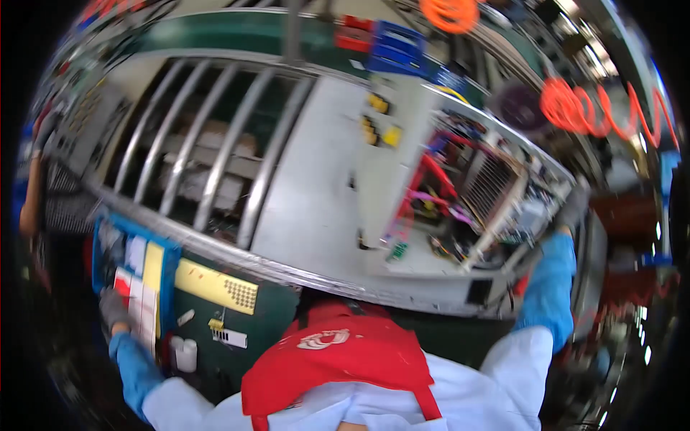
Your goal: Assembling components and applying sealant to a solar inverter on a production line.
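The right grip [573, 207], gloved in grey, lies at the right-hand corner of an open electronics chassis [392, 190]; blur hides the fingers, so I cannot tell whether they curl round the edge or merely rest there. The left grip [113, 309], well apart, is at the edge of printed sheets [146, 316] by a blue tray [170, 287]; whether it pinches one or lies flat cannot be told either. With the arms spread this wide, a push from the right hand alone could swing the chassis askew on the grey metal plate [309, 158] beneath it, and a sheet drawn out carelessly might drag its neighbours. Inside the chassis, red cables [437, 172] and a green connector [397, 250] sit exposed, so a glove or sleeve catching there could tug a wire loose. Left of the plate, the conveyor rollers [236, 147] have open gaps that could swallow a dropped small part. On the green tabletop [277, 298], a stray left elbow could topple the white bottles [186, 355].
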`<action>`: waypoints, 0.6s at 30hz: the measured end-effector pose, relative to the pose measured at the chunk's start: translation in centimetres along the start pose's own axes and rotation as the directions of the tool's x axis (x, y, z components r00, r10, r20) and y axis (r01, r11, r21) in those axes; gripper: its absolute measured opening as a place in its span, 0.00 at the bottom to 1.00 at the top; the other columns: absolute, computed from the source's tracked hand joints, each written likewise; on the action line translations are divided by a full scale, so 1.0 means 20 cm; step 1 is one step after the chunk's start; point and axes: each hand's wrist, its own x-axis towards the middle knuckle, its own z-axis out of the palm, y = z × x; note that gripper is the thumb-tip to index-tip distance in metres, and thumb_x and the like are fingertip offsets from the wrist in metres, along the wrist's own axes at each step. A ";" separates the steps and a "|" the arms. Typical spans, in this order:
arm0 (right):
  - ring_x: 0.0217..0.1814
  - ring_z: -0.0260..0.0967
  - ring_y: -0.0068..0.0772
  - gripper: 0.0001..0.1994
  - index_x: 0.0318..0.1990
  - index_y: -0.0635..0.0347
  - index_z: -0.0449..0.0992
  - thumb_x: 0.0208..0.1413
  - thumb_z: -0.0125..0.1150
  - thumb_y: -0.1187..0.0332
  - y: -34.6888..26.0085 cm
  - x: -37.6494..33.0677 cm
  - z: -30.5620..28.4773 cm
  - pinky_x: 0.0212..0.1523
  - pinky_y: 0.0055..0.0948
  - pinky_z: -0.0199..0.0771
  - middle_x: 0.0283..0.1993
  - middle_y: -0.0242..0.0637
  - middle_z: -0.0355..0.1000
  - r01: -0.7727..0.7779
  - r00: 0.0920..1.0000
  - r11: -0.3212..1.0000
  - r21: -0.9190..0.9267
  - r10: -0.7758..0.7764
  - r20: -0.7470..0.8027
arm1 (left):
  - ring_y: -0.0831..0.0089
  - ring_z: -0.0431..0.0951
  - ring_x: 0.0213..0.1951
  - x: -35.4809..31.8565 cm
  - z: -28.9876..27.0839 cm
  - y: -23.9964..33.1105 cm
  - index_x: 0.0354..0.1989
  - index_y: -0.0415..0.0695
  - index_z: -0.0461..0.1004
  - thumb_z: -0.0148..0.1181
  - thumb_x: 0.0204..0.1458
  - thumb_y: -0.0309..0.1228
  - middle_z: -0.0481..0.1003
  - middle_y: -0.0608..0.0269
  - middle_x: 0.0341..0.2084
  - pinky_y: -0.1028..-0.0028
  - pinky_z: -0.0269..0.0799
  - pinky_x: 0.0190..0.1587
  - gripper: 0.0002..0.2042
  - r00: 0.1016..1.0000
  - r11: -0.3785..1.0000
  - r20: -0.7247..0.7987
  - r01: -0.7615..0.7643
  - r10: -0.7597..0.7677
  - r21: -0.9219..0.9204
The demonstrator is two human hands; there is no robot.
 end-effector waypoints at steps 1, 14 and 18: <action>0.60 0.66 0.47 0.23 0.54 0.62 0.72 0.67 0.38 0.55 -0.39 -0.04 0.17 0.62 0.36 0.61 0.56 0.49 0.71 -0.079 0.996 0.989 -0.127 0.083 0.029 | 0.57 0.75 0.53 -0.14 0.15 -0.26 0.52 0.41 0.72 0.46 0.62 0.33 0.73 0.52 0.52 0.61 0.72 0.53 0.15 0.980 0.963 -0.157 0.079 -0.123 -0.259; 0.52 0.70 0.61 0.27 0.52 0.55 0.74 0.63 0.38 0.44 -0.68 -0.10 0.09 0.52 0.50 0.67 0.48 0.55 0.74 -0.193 0.981 0.966 -0.171 0.191 -0.025 | 0.66 0.77 0.35 -1.51 -1.77 1.18 0.46 0.43 0.67 0.46 0.64 0.47 0.69 0.64 0.28 0.58 0.78 0.39 0.18 0.687 -0.749 -0.511 0.074 0.517 -0.658; 0.53 0.70 0.61 0.25 0.52 0.50 0.74 0.64 0.38 0.44 -0.61 -0.06 0.11 0.52 0.52 0.69 0.51 0.53 0.74 -0.189 0.982 0.961 -0.202 0.191 -0.006 | 0.53 0.78 0.44 -1.75 -1.90 1.56 0.43 0.40 0.68 0.54 0.60 0.41 0.77 0.46 0.37 0.59 0.75 0.47 0.16 0.206 -0.461 -0.414 0.459 0.887 -0.760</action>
